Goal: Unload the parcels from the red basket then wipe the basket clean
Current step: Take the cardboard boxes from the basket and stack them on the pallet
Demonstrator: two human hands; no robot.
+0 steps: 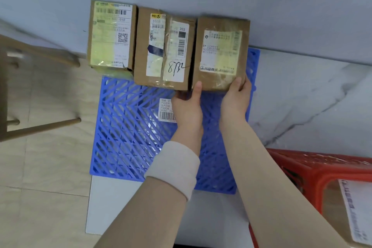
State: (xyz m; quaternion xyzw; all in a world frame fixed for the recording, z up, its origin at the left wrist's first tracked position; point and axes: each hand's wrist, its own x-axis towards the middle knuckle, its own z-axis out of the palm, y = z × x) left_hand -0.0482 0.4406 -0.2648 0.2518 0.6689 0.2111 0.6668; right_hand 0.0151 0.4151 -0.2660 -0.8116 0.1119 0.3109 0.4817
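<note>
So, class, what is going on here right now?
A person's two hands, left and right, hold the near edge of a brown cardboard parcel, third in a row by the wall on a blue plastic lattice pallet. Two other taped cardboard parcels stand beside it. The red plastic basket at the lower right holds at least one more.

We list three parcels [165, 48] in a row on the mat's [128, 127] far edge; basket [314, 169] near right.
</note>
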